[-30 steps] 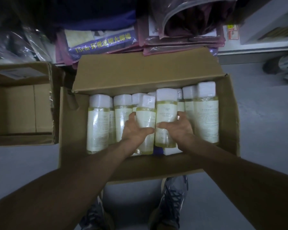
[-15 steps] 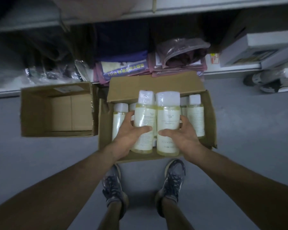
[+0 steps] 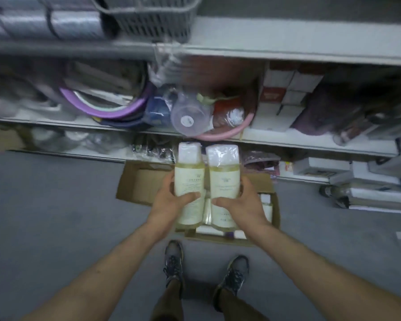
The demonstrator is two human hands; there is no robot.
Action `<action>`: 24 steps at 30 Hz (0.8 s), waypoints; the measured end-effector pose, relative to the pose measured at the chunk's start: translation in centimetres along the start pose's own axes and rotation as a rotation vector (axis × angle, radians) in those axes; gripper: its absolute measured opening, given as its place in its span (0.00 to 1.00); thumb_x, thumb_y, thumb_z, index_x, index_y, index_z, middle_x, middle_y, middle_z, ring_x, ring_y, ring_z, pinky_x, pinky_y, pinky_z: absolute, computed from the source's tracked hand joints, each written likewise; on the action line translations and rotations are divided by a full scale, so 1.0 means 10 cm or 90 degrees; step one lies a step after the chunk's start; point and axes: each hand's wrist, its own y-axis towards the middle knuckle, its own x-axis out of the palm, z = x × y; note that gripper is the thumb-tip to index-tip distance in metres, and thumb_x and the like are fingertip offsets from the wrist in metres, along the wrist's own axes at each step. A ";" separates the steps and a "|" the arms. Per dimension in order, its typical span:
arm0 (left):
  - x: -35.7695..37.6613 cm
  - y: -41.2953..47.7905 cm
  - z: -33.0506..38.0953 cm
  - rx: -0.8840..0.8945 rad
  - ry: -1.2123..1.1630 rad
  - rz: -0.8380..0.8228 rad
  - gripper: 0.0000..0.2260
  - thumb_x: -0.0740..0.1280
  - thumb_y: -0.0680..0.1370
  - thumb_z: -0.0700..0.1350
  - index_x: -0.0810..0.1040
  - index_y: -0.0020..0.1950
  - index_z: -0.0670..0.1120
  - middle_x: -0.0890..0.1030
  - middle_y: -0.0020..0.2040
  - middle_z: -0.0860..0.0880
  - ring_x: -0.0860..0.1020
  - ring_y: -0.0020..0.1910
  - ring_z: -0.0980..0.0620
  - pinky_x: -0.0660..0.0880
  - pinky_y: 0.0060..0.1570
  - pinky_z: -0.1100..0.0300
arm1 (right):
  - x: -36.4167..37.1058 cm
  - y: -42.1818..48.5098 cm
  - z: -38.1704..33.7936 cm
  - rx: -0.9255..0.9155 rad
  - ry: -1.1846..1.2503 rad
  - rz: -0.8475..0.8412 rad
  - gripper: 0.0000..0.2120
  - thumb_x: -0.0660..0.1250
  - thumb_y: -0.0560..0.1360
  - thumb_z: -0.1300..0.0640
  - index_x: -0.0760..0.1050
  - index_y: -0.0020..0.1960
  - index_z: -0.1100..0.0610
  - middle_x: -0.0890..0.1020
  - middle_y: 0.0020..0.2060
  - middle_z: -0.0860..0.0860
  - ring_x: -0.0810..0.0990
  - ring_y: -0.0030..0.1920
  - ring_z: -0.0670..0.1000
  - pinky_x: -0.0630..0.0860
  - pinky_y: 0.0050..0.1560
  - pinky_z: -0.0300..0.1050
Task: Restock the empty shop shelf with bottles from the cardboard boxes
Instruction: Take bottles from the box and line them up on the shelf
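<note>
Nearest are two grey lace-up shoes (image 3: 173, 260) planted on the grey floor (image 3: 56, 216), toes just short of the open brown cardboard box (image 3: 276, 212). Both bare forearms reach forward over it. The left hand (image 3: 169, 201) grasps a tall clear plastic bottle of pale yellow liquid with a white cap (image 3: 188, 179), thumb laid across the label and fingers (image 3: 169, 181) curled round the outer side. The right hand (image 3: 242, 203) clasps a matching second bottle (image 3: 225, 179) the same way. The two bottles are upright, pressed side by side and raised above the box, probably so that each steadies the other while carried as a pair. More white-capped bottles (image 3: 265, 205) remain inside the box.

Beyond stands a white shelf (image 3: 310, 141) crowded with a pink hoop (image 3: 232, 133), a clear plastic tub (image 3: 188, 117) and white cartons (image 3: 294, 89). Higher up sits a grey slatted basket (image 3: 148, 19). The board (image 3: 287, 40) beside it looks bare, though blur makes that uncertain; it may be the shelf to fill.
</note>
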 end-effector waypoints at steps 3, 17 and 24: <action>-0.35 -0.40 0.45 0.031 -0.020 0.061 0.37 0.84 0.70 0.42 0.73 0.74 0.58 0.86 0.61 0.56 0.86 0.59 0.55 0.84 0.54 0.51 | 0.09 -0.35 -0.60 -0.044 -0.023 -0.029 0.37 0.86 0.61 0.49 0.69 0.61 0.30 0.85 0.49 0.33 0.85 0.47 0.36 0.82 0.45 0.41; -2.44 -1.82 1.93 0.159 -0.180 0.317 0.38 0.83 0.67 0.46 0.72 0.74 0.59 0.86 0.62 0.57 0.86 0.59 0.55 0.83 0.60 0.42 | 1.49 -1.66 -2.96 -0.258 -0.068 -0.183 0.33 0.81 0.58 0.43 0.68 0.56 0.25 0.83 0.50 0.28 0.84 0.48 0.34 0.83 0.46 0.40; -3.81 -2.11 2.67 0.278 -0.165 0.381 0.35 0.83 0.71 0.38 0.73 0.74 0.55 0.86 0.63 0.56 0.85 0.61 0.53 0.84 0.58 0.48 | 2.55 -2.23 -4.31 -0.424 -0.046 -0.236 0.36 0.81 0.59 0.45 0.70 0.62 0.32 0.84 0.51 0.31 0.84 0.49 0.35 0.84 0.49 0.45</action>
